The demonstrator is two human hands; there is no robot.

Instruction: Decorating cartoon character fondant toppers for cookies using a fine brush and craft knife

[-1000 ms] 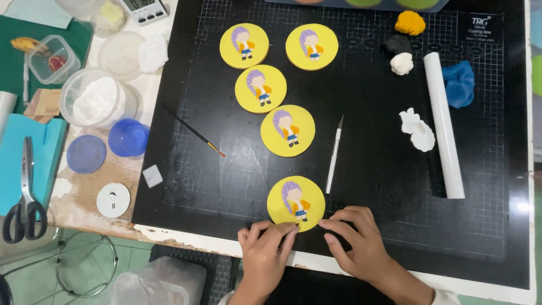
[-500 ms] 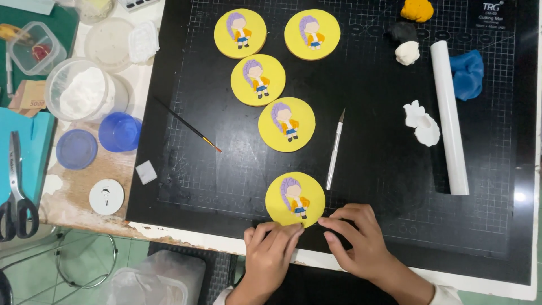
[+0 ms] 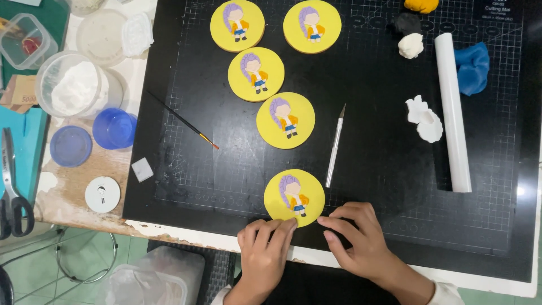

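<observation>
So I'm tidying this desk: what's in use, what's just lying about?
In use: nearest yellow disc, touched by left hand and right hand.
Lying about: four other discs, knife, brush, roller, blue clay, scissors.

The camera view has drifted left; both hands (image 3: 316, 240) stay put.

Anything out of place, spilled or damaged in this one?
Only the wooden table edge left of the black cutting mat: its surface is chipped and peeling, smeared with white. The yellow discs, including the disc at both hands' fingertips, lie flat and intact.
</observation>
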